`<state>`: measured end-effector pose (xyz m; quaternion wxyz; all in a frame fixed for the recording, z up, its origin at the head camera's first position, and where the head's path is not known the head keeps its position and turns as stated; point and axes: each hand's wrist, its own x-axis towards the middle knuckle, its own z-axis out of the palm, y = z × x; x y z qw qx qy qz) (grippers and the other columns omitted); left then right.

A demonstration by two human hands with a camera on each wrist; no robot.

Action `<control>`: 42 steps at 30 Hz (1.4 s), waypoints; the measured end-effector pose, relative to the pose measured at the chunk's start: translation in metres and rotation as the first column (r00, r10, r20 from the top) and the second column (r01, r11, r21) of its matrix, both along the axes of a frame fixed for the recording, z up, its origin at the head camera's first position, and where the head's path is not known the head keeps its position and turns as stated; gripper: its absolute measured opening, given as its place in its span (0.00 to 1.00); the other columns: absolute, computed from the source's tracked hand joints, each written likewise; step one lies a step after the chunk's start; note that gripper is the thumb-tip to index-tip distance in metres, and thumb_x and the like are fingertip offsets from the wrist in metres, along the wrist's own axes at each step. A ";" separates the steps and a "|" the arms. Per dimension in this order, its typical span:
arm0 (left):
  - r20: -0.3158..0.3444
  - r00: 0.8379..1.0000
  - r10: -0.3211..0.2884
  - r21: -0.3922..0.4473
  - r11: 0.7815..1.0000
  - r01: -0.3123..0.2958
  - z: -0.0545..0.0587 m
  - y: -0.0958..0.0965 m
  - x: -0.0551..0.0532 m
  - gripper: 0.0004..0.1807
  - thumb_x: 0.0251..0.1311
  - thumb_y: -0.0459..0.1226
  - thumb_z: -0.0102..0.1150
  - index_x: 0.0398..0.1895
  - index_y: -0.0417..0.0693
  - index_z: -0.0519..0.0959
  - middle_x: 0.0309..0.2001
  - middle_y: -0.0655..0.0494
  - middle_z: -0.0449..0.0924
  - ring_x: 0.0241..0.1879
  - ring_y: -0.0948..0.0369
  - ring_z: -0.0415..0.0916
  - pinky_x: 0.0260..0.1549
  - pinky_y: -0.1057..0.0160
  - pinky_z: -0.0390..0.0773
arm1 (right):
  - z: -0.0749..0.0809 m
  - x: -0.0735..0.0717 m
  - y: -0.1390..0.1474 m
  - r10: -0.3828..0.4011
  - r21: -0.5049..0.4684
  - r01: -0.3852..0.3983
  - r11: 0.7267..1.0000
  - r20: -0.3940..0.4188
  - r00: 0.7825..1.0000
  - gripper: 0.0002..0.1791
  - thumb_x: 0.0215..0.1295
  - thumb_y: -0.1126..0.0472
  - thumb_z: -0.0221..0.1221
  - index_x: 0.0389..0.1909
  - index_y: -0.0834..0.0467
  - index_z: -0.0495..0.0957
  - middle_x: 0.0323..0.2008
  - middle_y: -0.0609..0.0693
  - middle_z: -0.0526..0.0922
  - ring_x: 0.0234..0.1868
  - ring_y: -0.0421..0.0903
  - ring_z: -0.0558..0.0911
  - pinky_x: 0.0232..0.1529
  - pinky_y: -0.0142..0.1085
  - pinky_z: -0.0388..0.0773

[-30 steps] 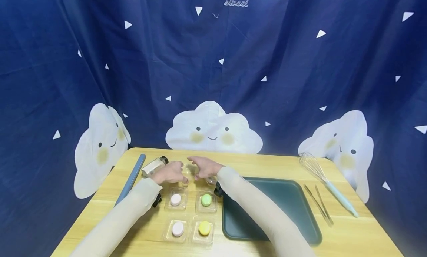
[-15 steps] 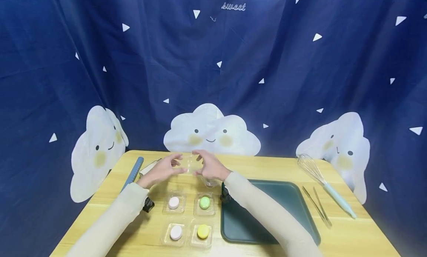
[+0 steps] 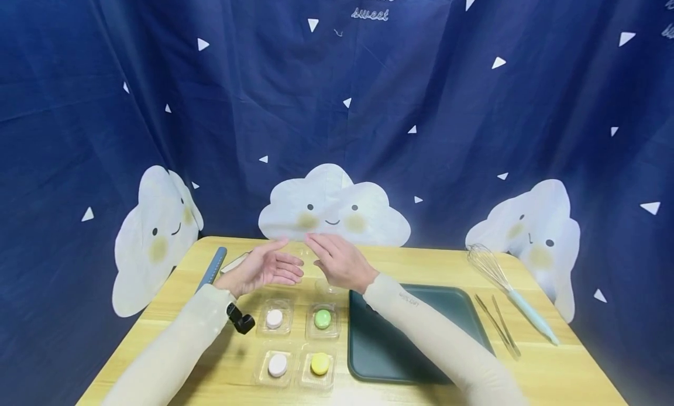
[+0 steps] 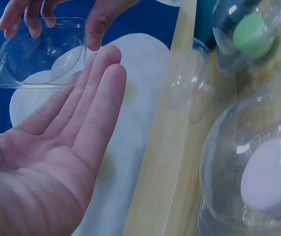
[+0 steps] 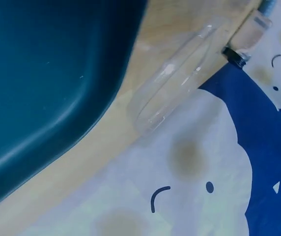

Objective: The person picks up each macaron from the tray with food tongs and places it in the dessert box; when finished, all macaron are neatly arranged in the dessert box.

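My right hand [image 3: 342, 262] pinches a clear plastic lid [image 4: 42, 59] by its edge, fingers on one side and thumb on the other. My left hand [image 3: 263, 271] is beside it with the palm turned up and fingers straight. In the left wrist view its fingertips come up to the lid's corner; whether they touch is unclear. Nearer me, clear plastic boxes hold macarons: a pale pink one [image 3: 274, 319], a green one [image 3: 323, 319], another pale pink one [image 3: 277, 365] and a yellow one [image 3: 319, 364]. The right wrist view does not show my right hand.
Another clear plastic piece [image 5: 180, 73] lies on the table near the back. A dark green tray [image 3: 400, 347] sits under my right forearm. Tongs [image 3: 497, 326] and a whisk [image 3: 526, 309] lie at right. A blue bar [image 3: 212, 268] and a jar [image 5: 251, 32] lie at left.
Both hands reached down near the back of the table, then lifted the clear plastic lid between them. Now my left hand's fingers have straightened off it, and the right hand holds it.
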<state>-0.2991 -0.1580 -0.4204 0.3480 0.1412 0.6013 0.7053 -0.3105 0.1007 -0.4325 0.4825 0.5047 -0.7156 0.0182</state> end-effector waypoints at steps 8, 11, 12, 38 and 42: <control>-0.010 0.999 -0.037 0.011 0.999 0.037 0.001 -0.001 0.002 0.41 0.78 0.54 0.35 0.69 0.20 0.61 0.59 0.34 0.81 0.59 0.45 0.81 0.60 0.56 0.83 | -0.002 0.003 0.001 0.034 0.021 -0.032 0.999 -0.131 0.991 0.21 0.75 0.62 0.51 0.65 0.65 0.71 0.60 0.56 0.82 0.56 0.50 0.82 0.62 0.38 0.81; -0.014 1.000 -0.024 0.024 0.999 0.024 0.000 0.000 0.004 0.39 0.78 0.53 0.37 0.68 0.22 0.63 0.57 0.37 0.83 0.58 0.47 0.82 0.61 0.56 0.82 | -0.002 0.003 0.001 0.031 0.027 -0.028 0.999 -0.132 0.991 0.24 0.70 0.63 0.57 0.65 0.65 0.70 0.61 0.57 0.81 0.57 0.50 0.82 0.63 0.37 0.81; -0.018 1.000 -0.008 0.025 1.000 0.009 0.000 0.000 0.004 0.38 0.78 0.52 0.38 0.68 0.22 0.63 0.55 0.39 0.84 0.57 0.48 0.83 0.60 0.57 0.82 | -0.002 0.004 0.001 0.027 0.027 -0.024 0.999 -0.114 0.993 0.27 0.68 0.63 0.59 0.66 0.65 0.69 0.62 0.56 0.80 0.58 0.50 0.81 0.64 0.37 0.80; -0.808 0.575 0.128 -0.166 0.887 -0.431 0.012 0.012 0.042 0.40 0.55 0.43 0.75 0.71 0.49 0.70 0.68 0.48 0.76 0.69 0.46 0.73 0.70 0.43 0.71 | 0.014 0.043 -0.002 0.490 -0.504 0.104 0.857 0.861 0.134 0.43 0.59 0.67 0.71 0.74 0.57 0.63 0.74 0.56 0.69 0.74 0.53 0.70 0.75 0.44 0.70; -0.842 0.533 0.084 -0.189 0.879 -0.438 0.018 0.009 0.054 0.41 0.55 0.43 0.75 0.72 0.48 0.69 0.69 0.47 0.76 0.68 0.45 0.73 0.69 0.44 0.72 | 0.014 0.057 -0.006 0.510 -0.530 0.107 0.841 0.843 0.170 0.42 0.57 0.69 0.71 0.73 0.58 0.65 0.72 0.57 0.71 0.73 0.54 0.70 0.74 0.45 0.70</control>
